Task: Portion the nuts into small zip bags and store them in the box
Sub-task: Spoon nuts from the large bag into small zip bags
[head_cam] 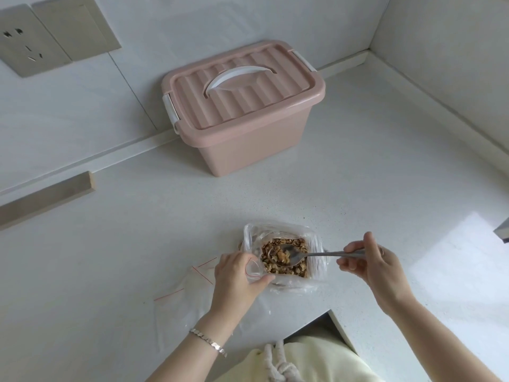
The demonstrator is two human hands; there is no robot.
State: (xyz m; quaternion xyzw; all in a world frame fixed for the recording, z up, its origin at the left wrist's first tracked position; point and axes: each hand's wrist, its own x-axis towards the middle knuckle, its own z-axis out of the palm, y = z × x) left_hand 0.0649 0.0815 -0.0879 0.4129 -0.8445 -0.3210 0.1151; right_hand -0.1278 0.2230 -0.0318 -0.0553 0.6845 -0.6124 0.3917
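Observation:
A large clear bag [316,257] folded open on the white counter holds brown nut pieces [298,267]. My right hand [371,260] grips the handle of a metal spoon [316,254]; its bowl carries nuts above the pile. My left hand [238,277] holds a small clear zip bag [252,268] with a red seal line, its mouth open beside the spoon. More small zip bags [190,293] lie flat to the left. The pink storage box [242,106] stands at the back against the wall, lid shut, white handle and latches.
A wooden strip [46,199] lies at the left by the wall. A wall socket [24,42] is at the upper left. The counter's front edge has a cut-out corner [330,318] close to my body.

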